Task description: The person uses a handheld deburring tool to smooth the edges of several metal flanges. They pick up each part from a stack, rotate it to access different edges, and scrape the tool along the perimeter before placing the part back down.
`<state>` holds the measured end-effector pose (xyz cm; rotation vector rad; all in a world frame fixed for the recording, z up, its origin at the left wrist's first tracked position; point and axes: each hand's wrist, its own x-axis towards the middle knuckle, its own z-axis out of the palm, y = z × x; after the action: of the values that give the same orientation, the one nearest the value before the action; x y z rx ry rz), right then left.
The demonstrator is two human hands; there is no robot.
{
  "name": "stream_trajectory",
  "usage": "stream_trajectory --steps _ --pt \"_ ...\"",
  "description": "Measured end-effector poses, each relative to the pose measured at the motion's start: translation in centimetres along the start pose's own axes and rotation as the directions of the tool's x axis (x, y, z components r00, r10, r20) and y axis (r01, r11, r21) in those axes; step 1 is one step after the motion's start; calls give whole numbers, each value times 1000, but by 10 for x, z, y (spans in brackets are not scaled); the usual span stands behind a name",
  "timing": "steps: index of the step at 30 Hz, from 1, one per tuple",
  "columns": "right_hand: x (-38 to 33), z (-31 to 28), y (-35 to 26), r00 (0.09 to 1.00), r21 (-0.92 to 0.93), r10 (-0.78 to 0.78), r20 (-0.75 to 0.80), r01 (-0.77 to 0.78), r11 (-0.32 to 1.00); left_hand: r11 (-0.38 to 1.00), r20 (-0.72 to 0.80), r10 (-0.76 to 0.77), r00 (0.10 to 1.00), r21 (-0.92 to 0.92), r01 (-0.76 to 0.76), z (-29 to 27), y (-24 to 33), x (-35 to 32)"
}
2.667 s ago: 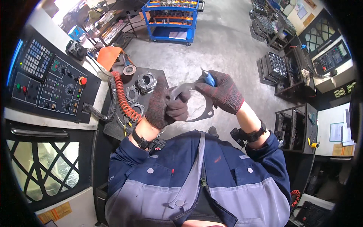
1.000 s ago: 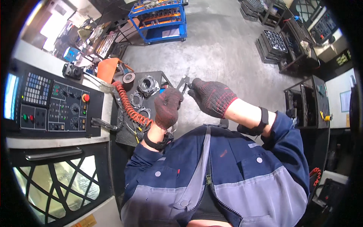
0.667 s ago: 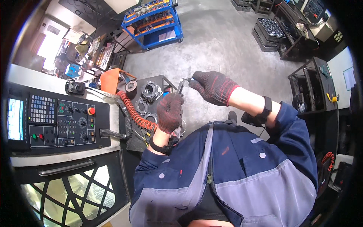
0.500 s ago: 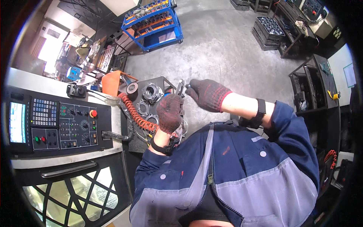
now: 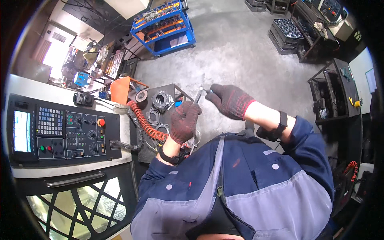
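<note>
My left hand (image 5: 185,121), in a dark knitted glove with red threads, is closed around a slim grey metal piece (image 5: 198,96) that points up and away from me. The exact kind of this piece does not show. Just to its right, my right hand (image 5: 232,101), gloved the same way, has its thumb and fingers pinched together. A tiny bluish-tipped thing (image 5: 209,91) peeks out at those fingertips, close to the metal piece's far end; it is too small to name. Beside my left hand, ring-shaped metal flanges (image 5: 153,117) lie on a dark bench.
An orange coiled air hose (image 5: 146,125) runs along the bench's left side, near an orange bin (image 5: 120,91) and a round disc (image 5: 141,96). The machine control panel (image 5: 64,132) stands at left. A blue trolley (image 5: 163,30) is at the back; black racks (image 5: 332,90) stand right.
The slim metal piece now leans further right, its far end by my right fingertips. My right hand has shifted slightly right. The whole view has moved a little.
</note>
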<state>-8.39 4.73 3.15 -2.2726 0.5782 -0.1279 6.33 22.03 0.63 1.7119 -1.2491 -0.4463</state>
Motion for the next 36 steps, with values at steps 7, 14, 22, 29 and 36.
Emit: stream_trajectory --steps 7,14,22,29,36 --pt "-7 -20 1 997 97 -51 51 46 994 968 -11 242 970 70 -241 17 -21 20" --pt "-4 -41 38 995 148 -7 -98 22 989 985 -48 -1 999 -170 -7 29 3 40" --pt "-23 -97 78 980 427 120 -158 -42 903 -25 482 -206 852 -873 488 44 41 66" --pt "-7 -119 99 955 394 -158 -252 250 885 -144 637 -33 770 -765 628 84 62 94" --pt "3 -153 142 983 598 108 -148 1 802 296 344 -484 805 -801 520 131 84 113"
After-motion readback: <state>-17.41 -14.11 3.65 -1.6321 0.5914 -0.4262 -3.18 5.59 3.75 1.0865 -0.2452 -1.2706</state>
